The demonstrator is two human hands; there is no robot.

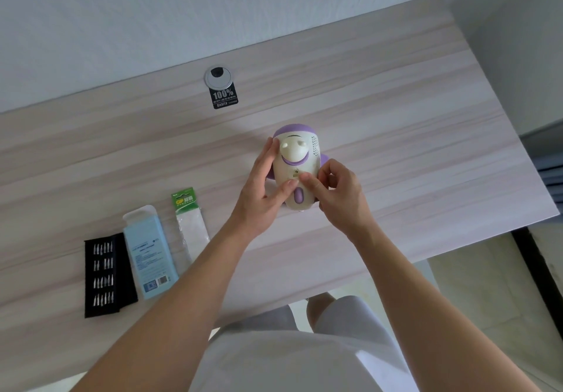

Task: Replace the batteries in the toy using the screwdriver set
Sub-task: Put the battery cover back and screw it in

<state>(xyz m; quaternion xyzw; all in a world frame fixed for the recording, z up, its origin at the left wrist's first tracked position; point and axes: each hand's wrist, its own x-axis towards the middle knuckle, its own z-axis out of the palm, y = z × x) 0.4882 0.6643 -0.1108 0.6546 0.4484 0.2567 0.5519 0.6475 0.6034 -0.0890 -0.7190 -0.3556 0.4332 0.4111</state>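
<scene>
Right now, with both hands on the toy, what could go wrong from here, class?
The rounded toy, steadied by the left hand and right hand, could slip or roll on the desk. The left forearm passes over the battery pack and might sweep it aside. The open bit set could spill small bits if knocked.

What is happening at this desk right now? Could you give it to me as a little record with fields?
Toy: white and purple toy, held between both hands over the desk
Left hand: left hand holds the toy's side, thumb on its front
Right hand: right hand has its thumb on the front, fingers curled at the other side
Supplies: black bit tray, blue box and battery pack, side by side, untouched
</scene>
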